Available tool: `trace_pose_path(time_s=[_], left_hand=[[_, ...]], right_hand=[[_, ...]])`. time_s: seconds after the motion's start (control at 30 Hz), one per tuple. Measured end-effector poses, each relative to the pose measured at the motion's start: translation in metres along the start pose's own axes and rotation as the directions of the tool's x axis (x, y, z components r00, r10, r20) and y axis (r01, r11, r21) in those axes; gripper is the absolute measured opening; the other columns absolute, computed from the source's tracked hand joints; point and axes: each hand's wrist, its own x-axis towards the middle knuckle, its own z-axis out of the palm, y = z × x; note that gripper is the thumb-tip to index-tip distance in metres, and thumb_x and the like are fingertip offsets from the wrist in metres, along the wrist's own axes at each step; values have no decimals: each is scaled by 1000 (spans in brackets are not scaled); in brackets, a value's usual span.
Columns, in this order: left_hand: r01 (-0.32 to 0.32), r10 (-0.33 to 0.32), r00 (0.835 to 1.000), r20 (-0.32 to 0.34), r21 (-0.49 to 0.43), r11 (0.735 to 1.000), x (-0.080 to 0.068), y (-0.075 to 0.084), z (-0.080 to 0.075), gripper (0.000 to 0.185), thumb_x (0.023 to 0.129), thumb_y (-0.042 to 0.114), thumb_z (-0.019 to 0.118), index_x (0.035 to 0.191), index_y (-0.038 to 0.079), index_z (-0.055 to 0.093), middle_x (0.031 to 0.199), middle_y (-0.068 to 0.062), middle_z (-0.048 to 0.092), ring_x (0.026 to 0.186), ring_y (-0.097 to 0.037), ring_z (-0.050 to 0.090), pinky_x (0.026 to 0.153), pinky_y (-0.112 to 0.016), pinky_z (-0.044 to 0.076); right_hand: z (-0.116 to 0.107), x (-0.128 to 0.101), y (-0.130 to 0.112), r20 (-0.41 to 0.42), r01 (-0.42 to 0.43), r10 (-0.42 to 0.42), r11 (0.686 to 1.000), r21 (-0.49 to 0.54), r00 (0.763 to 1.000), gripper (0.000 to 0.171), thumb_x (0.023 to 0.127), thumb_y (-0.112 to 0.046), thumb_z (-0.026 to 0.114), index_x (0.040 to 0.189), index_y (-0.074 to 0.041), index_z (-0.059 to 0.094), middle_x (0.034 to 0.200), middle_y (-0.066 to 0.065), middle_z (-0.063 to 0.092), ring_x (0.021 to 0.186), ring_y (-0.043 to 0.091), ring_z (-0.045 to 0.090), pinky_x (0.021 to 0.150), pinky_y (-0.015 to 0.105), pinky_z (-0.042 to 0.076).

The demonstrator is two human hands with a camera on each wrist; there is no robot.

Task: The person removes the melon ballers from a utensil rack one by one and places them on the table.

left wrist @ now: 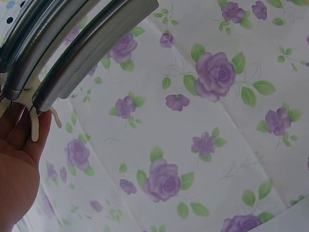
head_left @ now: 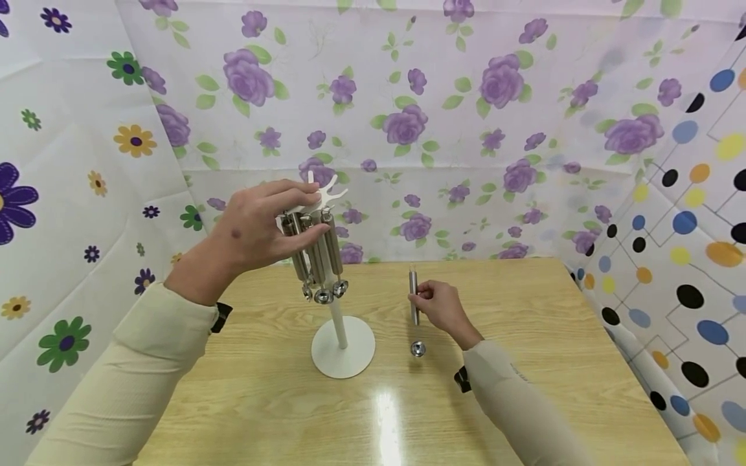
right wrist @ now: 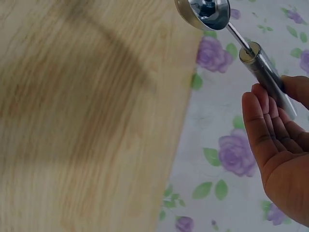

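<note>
A white rack (head_left: 340,343) with a round base stands on the wooden table (head_left: 524,310). Several steel utensils (head_left: 317,259) with small scoop ends hang from its forked top. My left hand (head_left: 262,223) grips the rack's top and the hanging handles (left wrist: 72,53), fingers above and thumb across the front. My right hand (head_left: 440,307) pinches the handle of one more steel scoop (head_left: 414,317), held upright just right of the rack, its small round bowl (right wrist: 205,12) hanging down close over the table.
Flowered cloth (head_left: 408,116) walls in the back and left of the table. Dotted cloth (head_left: 682,246) hangs at the right. The table's front part carries a glare spot (head_left: 387,414).
</note>
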Motion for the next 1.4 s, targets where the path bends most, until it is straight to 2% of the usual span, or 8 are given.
trace_pose_path(time_s=[0.13, 0.3, 0.43, 0.83, 1.1, 1.4], left_hand=[[-2, 2, 1000, -4, 3, 1000, -1, -1, -1, 32, 78, 18, 85, 100, -2, 73, 110, -17, 72, 94, -32, 71, 71, -43, 57], [-12, 12, 1000, -11, 3, 1000, -1, -1, 0, 32, 78, 17, 84, 102, -2, 73, 110, -17, 72, 94, -32, 71, 70, -42, 57], [-11, 11, 1000, -7, 5, 1000, -1, 0, 1, 31, 78, 17, 84, 101, -2, 73, 111, -17, 72, 95, -32, 71, 70, -42, 57], [-6, 5, 1000, 8, 10, 1000, 1, 1, -2, 31, 77, 15, 85, 100, -3, 73, 108, -17, 72, 94, -33, 71, 71, -44, 58], [-55, 55, 998, 10, -51, 997, 4, -6, -3, 26, 78, 12, 84, 97, -3, 74, 102, -17, 72, 91, -30, 70, 74, -41, 57], [-50, 53, 998, 30, -83, 995, 6, -11, -3, 25, 79, 10, 83, 99, -2, 75, 104, -18, 70, 88, -29, 67, 73, -40, 56]], right_hand=[[16, 6, 12, 12, -37, 37, 999, -2, 999, 23, 92, -17, 72, 106, 3, 71, 87, 8, 70, 75, 22, 69, 60, 28, 54], [34, 8, 25, 28, -93, 94, 995, -26, 995, 19, 91, -14, 74, 98, 3, 73, 81, 6, 71, 68, 17, 66, 57, 26, 52], [43, 6, 32, 41, -136, 139, 989, -56, 990, 19, 91, -15, 73, 98, 3, 74, 79, 5, 72, 65, 13, 63, 56, 25, 50], [55, 0, 44, 85, -192, 200, 977, -91, 976, 22, 92, -18, 73, 99, 3, 75, 81, 6, 71, 68, 16, 63, 58, 27, 51], [61, -4, 43, 108, -184, 194, 978, -100, 975, 19, 90, -17, 74, 92, 2, 75, 75, 5, 69, 64, 14, 62, 57, 27, 50], [63, -5, 41, 113, -193, 205, 975, -110, 972, 18, 90, -17, 75, 88, 1, 76, 73, 5, 69, 64, 14, 62, 57, 27, 50]])
